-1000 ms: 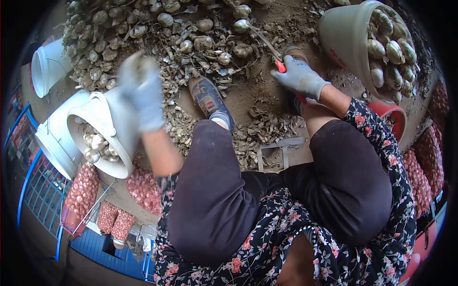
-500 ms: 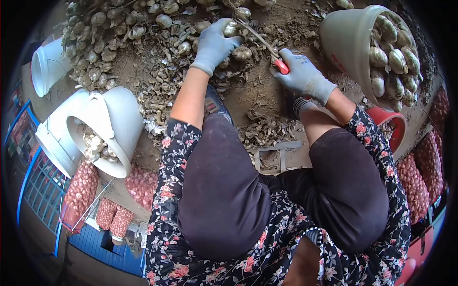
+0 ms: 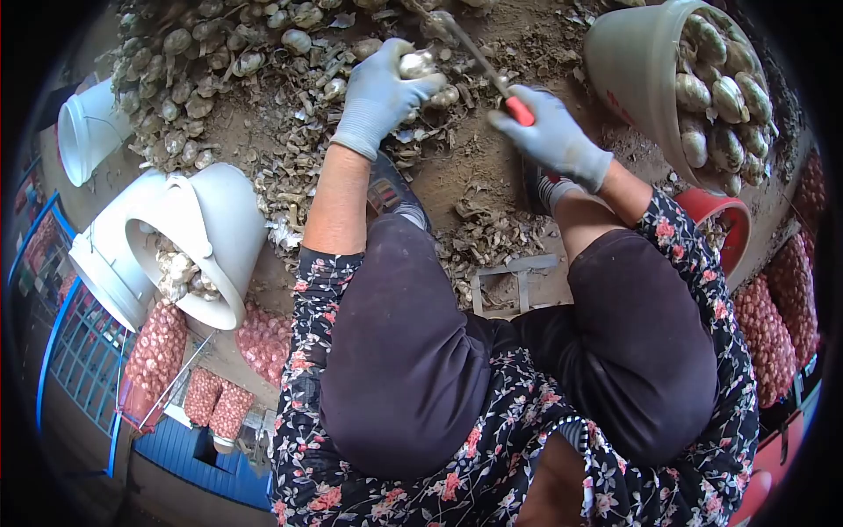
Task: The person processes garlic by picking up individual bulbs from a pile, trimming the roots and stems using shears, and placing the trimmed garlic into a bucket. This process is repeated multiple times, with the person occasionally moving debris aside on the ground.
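Observation:
My left hand (image 3: 380, 101), in a grey glove, is closed round a white garlic bulb (image 3: 416, 64) at the top centre. To its right my right hand (image 3: 551, 132), also gloved, grips the red handle of a tool (image 3: 519, 111). The tool's long thin metal part points up and left, past the bulb and apart from it; its tip is blurred. Beneath my hands the ground is strewn with dry garlic peel and stem scraps (image 3: 294, 167). A large heap of garlic bulbs with stems (image 3: 189, 66) lies at the upper left.
A white bucket (image 3: 615, 66) of garlic leans at the upper right, above a red bucket (image 3: 745, 230). At the left lie several white buckets (image 3: 233, 206), one holding bulbs. Net bags of garlic (image 3: 156, 347) stand behind them and at the right (image 3: 766, 338).
My left hand has moved slightly left and down with the bulb, away from the tool. My right hand has shifted slightly left, and the tool now points more steeply upward.

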Action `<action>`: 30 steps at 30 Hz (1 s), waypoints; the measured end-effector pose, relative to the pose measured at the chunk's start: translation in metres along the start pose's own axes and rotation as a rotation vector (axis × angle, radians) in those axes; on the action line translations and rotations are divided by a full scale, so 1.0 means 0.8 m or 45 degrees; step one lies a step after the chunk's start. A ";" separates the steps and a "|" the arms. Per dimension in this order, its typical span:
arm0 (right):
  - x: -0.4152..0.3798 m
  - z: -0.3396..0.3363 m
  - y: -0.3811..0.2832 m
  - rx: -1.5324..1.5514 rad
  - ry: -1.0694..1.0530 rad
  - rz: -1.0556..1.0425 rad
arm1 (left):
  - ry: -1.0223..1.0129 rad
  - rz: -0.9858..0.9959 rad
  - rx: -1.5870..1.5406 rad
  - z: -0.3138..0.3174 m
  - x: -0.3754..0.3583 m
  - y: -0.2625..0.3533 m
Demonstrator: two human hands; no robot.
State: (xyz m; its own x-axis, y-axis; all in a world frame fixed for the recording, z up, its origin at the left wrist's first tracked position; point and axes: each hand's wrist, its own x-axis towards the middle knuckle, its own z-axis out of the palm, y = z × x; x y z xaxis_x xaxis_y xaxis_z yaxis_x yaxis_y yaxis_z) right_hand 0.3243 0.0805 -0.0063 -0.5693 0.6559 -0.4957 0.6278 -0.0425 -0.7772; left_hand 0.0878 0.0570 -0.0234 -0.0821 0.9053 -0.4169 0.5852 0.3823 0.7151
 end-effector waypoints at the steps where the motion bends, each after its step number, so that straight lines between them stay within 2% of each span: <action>1: 0.001 -0.005 -0.001 -0.008 0.031 0.067 | 0.014 -0.017 -0.241 -0.001 -0.003 -0.011; 2: 0.002 -0.007 0.002 -0.041 0.020 0.030 | 0.067 -0.064 -0.690 0.001 -0.009 -0.022; 3: 0.001 -0.008 0.005 -0.073 0.009 -0.005 | 0.038 -0.186 -0.892 -0.010 -0.018 -0.018; 4: -0.001 -0.007 0.004 -0.070 0.006 -0.003 | 0.111 -0.161 -0.927 -0.012 -0.021 -0.030; 6: -0.006 -0.004 -0.001 -0.245 -0.215 -0.030 | 0.195 -0.133 -0.959 -0.016 -0.024 -0.044; 8: -0.007 -0.001 -0.004 -0.327 -0.359 -0.024 | 0.380 -0.029 -1.260 -0.024 -0.024 -0.051; 9: -0.008 -0.001 -0.009 -0.359 -0.397 -0.028 | 0.385 -0.031 -1.253 -0.030 -0.027 -0.048; 11: -0.004 -0.002 -0.023 -0.335 -0.416 -0.010 | 0.187 0.067 -1.643 -0.035 -0.033 -0.041; 13: 0.001 -0.001 -0.028 -0.319 -0.430 0.017 | 0.159 0.082 -1.679 -0.033 -0.035 -0.034; 15: 0.003 0.004 -0.028 -0.458 -0.317 -0.139 | 0.094 0.065 -1.764 -0.029 -0.037 -0.029; 20: 0.011 0.010 -0.040 -0.580 -0.193 -0.150 | -0.025 0.154 -1.648 -0.033 -0.035 -0.039; 22: 0.011 0.012 -0.042 -0.606 -0.189 -0.138 | 0.115 0.065 -1.341 -0.034 -0.039 -0.029; 28: 0.016 0.018 -0.042 -0.577 -0.068 -0.257 | 0.160 0.000 -0.997 -0.034 -0.047 0.009; 30: 0.019 0.018 -0.049 -0.692 -0.047 -0.260 | 0.198 0.013 -0.843 -0.034 -0.043 0.011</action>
State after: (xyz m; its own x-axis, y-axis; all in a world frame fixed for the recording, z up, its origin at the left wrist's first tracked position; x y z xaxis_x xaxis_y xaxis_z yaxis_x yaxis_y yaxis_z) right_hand 0.2836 0.0817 0.0108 -0.7194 0.5830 -0.3777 0.6803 0.4814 -0.5527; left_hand 0.0735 0.0341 0.0125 -0.2236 0.9064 -0.3583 -0.0266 0.3618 0.9319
